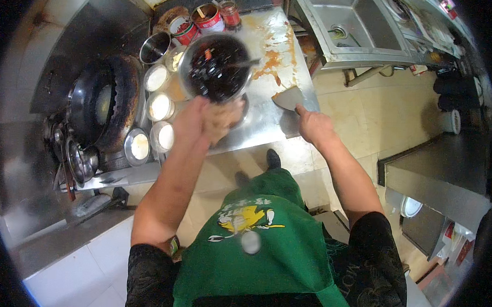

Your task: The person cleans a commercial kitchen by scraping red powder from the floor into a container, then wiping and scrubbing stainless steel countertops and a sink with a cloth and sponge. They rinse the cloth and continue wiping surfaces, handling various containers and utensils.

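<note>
My left hand [192, 120], blurred, is at the near rim of a round metal bowl [245, 81], with its thumb over the edge. Dark sauce or liquid fills the bowl, a reddish piece shows in it, and a utensil handle [250, 63] sticks out to the right. A brownish blurred shape below the bowl cannot be made out clearly. My right hand [317, 125] grips a flat scraper [288, 97] with a curved edge and orange residue, low over the steel worktop [255, 131]. Orange-brown smears [270, 64] spread over the worktop beyond the scraper.
White-filled containers [160, 107] line the worktop's left side, beside a large blackened wok [104, 100]. Red open cans [206, 18] and a red jar [229, 13] stand at the back. A steel sink [338, 17] lies at upper right. Ladles [81, 158] sit at left.
</note>
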### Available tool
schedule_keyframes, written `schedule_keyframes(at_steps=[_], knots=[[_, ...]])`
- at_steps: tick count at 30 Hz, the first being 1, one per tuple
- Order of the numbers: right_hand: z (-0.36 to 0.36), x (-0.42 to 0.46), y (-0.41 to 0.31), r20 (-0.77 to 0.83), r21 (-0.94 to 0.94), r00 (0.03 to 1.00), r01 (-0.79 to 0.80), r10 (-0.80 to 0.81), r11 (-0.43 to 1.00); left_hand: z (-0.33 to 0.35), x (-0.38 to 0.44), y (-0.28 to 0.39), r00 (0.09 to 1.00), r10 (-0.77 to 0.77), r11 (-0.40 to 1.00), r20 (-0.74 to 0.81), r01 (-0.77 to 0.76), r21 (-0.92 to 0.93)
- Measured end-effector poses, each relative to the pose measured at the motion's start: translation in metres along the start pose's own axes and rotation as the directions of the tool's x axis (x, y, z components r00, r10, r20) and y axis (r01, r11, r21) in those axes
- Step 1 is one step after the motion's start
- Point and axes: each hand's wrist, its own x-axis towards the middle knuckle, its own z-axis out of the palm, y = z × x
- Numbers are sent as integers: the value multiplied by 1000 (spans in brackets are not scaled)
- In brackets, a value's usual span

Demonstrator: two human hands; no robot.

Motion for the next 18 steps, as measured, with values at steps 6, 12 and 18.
schedule_keyframes(at_steps=[6,12,18], knots=[[2,55,-14,-74,5,997,4,-4,1000,-135,-67,2,974,195,970,-115,-174,170],[-45,130,-48,87,-89,996,33,-25,996,-255,-114,-40,941,160,987,-298,-156,37],[-73,205,-61,45,-163,971,237,-233,958,-275,-149,-75,884,53,975,-464,-145,-166]])
